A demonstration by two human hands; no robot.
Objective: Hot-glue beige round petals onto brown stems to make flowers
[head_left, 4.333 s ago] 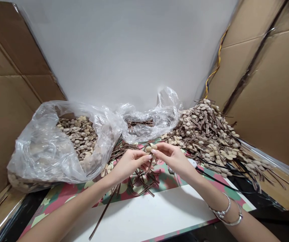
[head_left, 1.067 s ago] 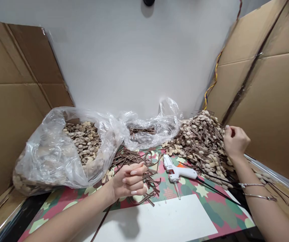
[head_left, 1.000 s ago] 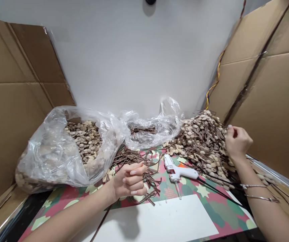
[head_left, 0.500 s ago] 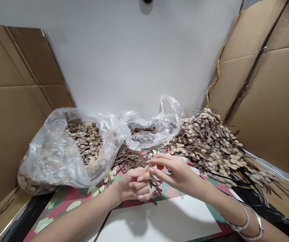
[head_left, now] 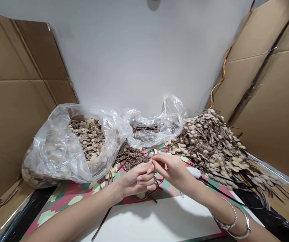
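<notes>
My left hand (head_left: 138, 178) is closed, thumb and forefinger pinched at the tip and the other fingers curled. Against those fingertips, the thumb and forefinger of my right hand (head_left: 171, 168) pinch as well. Whatever sits between them is too small to make out. Behind and below the hands lies a bundle of thin brown strips (head_left: 129, 157). One long brown strip (head_left: 102, 223) runs out beneath my left wrist; whether the hand holds it is hidden. Past my right hand, the white handle of a corded tool (head_left: 194, 172) partly shows.
On the left, a clear plastic bag (head_left: 58, 151) holds many beige padded pieces (head_left: 90, 136). Another plastic bag (head_left: 157, 129) with brown strips stands at the back. A heap of beige pieces on brown strips (head_left: 210, 144) rises at right. Cardboard panels (head_left: 21, 101) flank a white board (head_left: 144, 218).
My right hand's fingers have closed in to a pinch at my left fingertips. More of the white tool handle shows. The whole view has shifted slightly.
</notes>
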